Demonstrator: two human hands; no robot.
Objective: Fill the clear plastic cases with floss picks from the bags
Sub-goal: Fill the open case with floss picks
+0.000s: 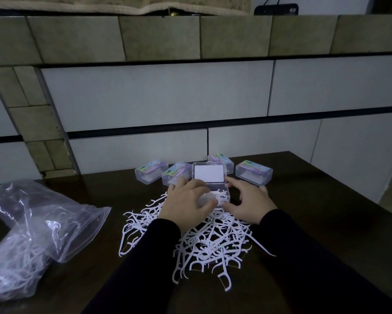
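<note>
While the open case is sitting at the pile's 12 o'clock edge, the left hand is pressing picks into it with fingers curled; the right hand is resting spread, holding nothing, at its 3 o'clock.

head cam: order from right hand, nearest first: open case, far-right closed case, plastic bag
1. open case, touching the right hand, just to its left.
2. far-right closed case, beyond the hand at the table's back.
3. plastic bag, far across on the table's left side.
</note>
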